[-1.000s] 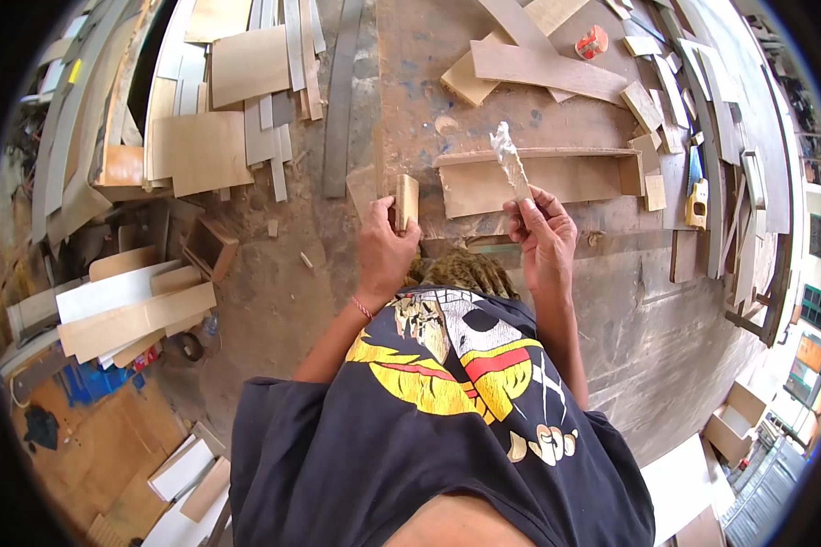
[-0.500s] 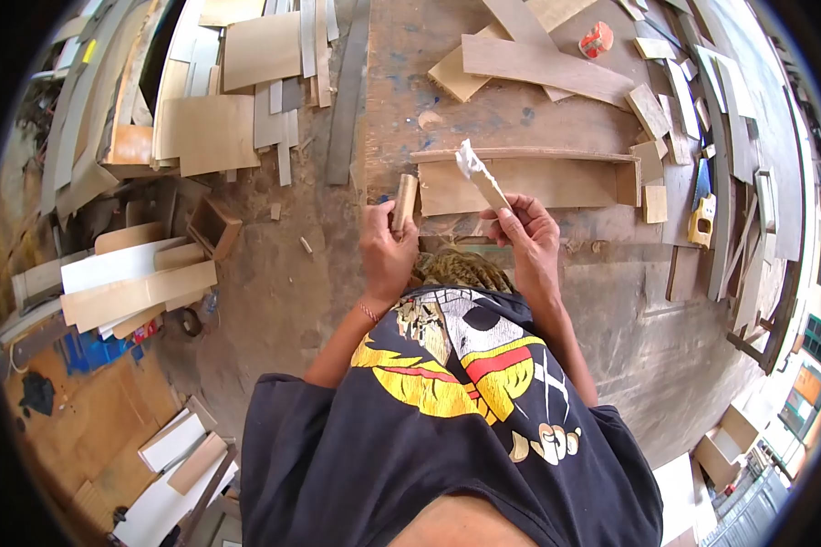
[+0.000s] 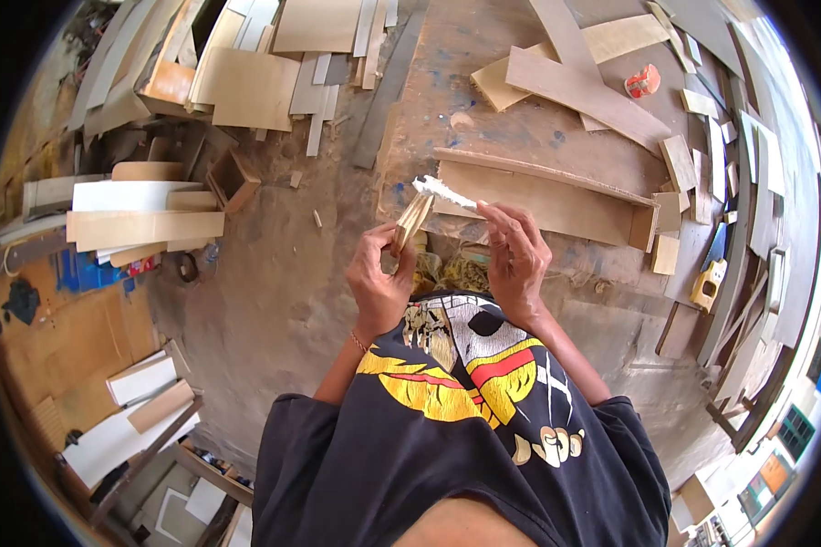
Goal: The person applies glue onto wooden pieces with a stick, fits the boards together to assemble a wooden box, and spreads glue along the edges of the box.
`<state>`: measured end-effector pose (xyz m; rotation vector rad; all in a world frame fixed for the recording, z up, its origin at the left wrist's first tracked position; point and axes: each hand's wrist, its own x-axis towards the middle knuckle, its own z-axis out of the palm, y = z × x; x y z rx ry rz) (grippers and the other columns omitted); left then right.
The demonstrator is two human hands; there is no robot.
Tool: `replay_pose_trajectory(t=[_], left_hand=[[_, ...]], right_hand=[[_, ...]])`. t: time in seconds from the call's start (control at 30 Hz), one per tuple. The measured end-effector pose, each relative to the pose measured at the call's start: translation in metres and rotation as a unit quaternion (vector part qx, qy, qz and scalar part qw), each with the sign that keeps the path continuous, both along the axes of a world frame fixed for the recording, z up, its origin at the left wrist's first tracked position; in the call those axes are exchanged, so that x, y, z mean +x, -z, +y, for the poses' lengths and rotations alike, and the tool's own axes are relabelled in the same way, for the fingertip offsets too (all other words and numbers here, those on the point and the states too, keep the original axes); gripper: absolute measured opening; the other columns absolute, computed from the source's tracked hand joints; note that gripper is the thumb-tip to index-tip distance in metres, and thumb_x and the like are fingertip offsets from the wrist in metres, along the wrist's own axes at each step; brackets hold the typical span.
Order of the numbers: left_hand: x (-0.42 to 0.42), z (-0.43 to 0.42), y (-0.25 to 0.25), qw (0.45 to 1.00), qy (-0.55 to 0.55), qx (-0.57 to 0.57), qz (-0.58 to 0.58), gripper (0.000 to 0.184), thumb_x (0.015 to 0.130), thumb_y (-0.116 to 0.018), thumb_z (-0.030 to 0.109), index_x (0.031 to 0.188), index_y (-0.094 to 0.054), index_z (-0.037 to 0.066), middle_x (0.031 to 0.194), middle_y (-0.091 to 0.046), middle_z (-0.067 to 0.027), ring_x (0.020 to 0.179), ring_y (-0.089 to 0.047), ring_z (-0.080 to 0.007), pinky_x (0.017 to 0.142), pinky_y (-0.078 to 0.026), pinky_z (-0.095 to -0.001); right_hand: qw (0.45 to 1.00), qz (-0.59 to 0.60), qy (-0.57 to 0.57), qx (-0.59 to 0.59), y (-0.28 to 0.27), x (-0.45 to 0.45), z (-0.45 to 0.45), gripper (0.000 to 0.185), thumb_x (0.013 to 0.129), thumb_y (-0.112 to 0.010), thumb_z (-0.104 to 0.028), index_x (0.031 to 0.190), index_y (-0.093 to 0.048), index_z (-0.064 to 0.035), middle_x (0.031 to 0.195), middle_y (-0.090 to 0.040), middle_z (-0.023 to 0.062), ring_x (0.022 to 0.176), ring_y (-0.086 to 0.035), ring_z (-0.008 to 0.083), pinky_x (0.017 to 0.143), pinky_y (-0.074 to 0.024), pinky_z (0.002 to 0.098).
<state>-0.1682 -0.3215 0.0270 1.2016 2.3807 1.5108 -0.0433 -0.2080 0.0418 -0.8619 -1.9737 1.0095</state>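
Observation:
My left hand is closed around a small wooden piece, which points up and shows several light edges or ridges. A flat wooden stick coated in white paste is pinched in my right hand. Its white tip lies across the top end of the wooden piece and appears to touch it. Just beyond my hands, a shallow wooden box frame rests on the workbench, with a raised long edge and an end piece.
Wooden boards lie crossed on the bench beside a red-and-white can. A handsaw with a yellow handle is at the right among offcuts. Stacked panels and an open wooden box stand at the left.
My right hand has brought the pasted stick left and tilted it nearly level, onto the wooden piece's end. The wooden piece has turned in my left hand. The view has shifted.

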Motion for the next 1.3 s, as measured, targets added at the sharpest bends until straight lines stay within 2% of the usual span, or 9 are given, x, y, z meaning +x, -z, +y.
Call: replay_pose_trajectory(t=[0.2, 0.5, 0.7, 0.93, 1.07, 1.13, 1.3], left_hand=[[0.009, 0.004, -0.009, 1.0, -0.002, -0.007, 0.028, 0.017, 0.073, -0.065, -0.004, 0.086, -0.054, 0.001, 0.09, -0.065, -0.0139, 0.068, -0.061, -0.0217, 0.062, -0.048, -0.0293], [0.015, 0.016, -0.008, 0.999, 0.008, -0.002, 0.043, 0.02, 0.072, -0.067, -0.004, 0.087, -0.056, 0.0, 0.09, -0.065, -0.0139, 0.078, -0.065, -0.0244, 0.067, -0.051, -0.0299], [0.015, 0.022, -0.011, 0.998, 0.025, -0.011, 0.054, 0.017, 0.073, -0.067, -0.002, 0.088, -0.057, 0.001, 0.089, -0.066, -0.0136, 0.073, -0.064, -0.0233, 0.065, -0.05, -0.03], [0.016, 0.026, -0.013, 0.999, 0.015, -0.028, 0.01, 0.014, 0.076, -0.066, 0.002, 0.089, -0.06, 0.0, 0.086, -0.066, -0.0129, 0.068, -0.063, -0.0194, 0.063, -0.049, -0.029], [0.016, 0.03, -0.012, 1.0, 0.006, -0.011, 0.022, 0.013, 0.077, -0.067, 0.002, 0.088, -0.059, 0.0, 0.086, -0.066, -0.0128, 0.067, -0.062, -0.018, 0.063, -0.049, -0.0282], [0.016, 0.03, -0.012, 0.999, 0.006, -0.008, 0.031, 0.014, 0.076, -0.067, 0.002, 0.087, -0.059, 0.0, 0.087, -0.066, -0.013, 0.068, -0.062, -0.018, 0.063, -0.049, -0.0281], [0.018, 0.029, -0.015, 0.999, 0.009, 0.017, 0.037, 0.016, 0.075, -0.068, 0.001, 0.086, -0.057, 0.0, 0.088, -0.066, -0.0135, 0.069, -0.062, -0.0183, 0.063, -0.049, -0.028]], right_hand=[[0.991, 0.001, -0.023, 0.132, 0.001, 0.012, 0.008, 0.045, 0.068, -0.054, 0.014, 0.106, -0.062, -0.0089, 0.093, -0.059, 0.0097, 0.079, -0.056, 0.0264, 0.068, -0.044, 0.0349], [0.988, -0.045, 0.028, 0.143, -0.001, 0.021, 0.021, 0.046, 0.066, -0.055, 0.013, 0.104, -0.062, -0.0103, 0.093, -0.058, 0.0071, 0.082, -0.054, 0.0259, 0.069, -0.041, 0.0369], [0.991, -0.035, -0.01, 0.129, -0.005, 0.026, 0.02, 0.046, 0.063, -0.054, 0.014, 0.103, -0.062, -0.0076, 0.092, -0.057, 0.0084, 0.081, -0.054, 0.0266, 0.069, -0.0414, 0.037], [0.991, 0.018, -0.068, 0.113, -0.013, 0.03, 0.018, 0.044, 0.062, -0.055, 0.014, 0.101, -0.063, -0.0055, 0.091, -0.058, 0.0101, 0.077, -0.054, 0.0273, 0.068, -0.0432, 0.0357], [0.992, 0.042, -0.037, 0.109, -0.01, 0.028, 0.023, 0.046, 0.063, -0.056, 0.013, 0.103, -0.063, -0.0061, 0.092, -0.058, 0.0106, 0.077, -0.055, 0.0272, 0.067, -0.0428, 0.0365], [0.99, 0.013, -0.002, 0.14, -0.007, 0.028, 0.03, 0.047, 0.064, -0.056, 0.013, 0.106, -0.063, -0.0074, 0.094, -0.058, 0.0109, 0.079, -0.055, 0.0271, 0.068, -0.0429, 0.0376], [0.979, -0.021, -0.014, 0.204, -0.003, 0.029, 0.033, 0.052, 0.064, -0.054, 0.014, 0.11, -0.063, -0.009, 0.1, -0.058, 0.0121, 0.087, -0.056, 0.0278, 0.074, -0.0434, 0.038]])
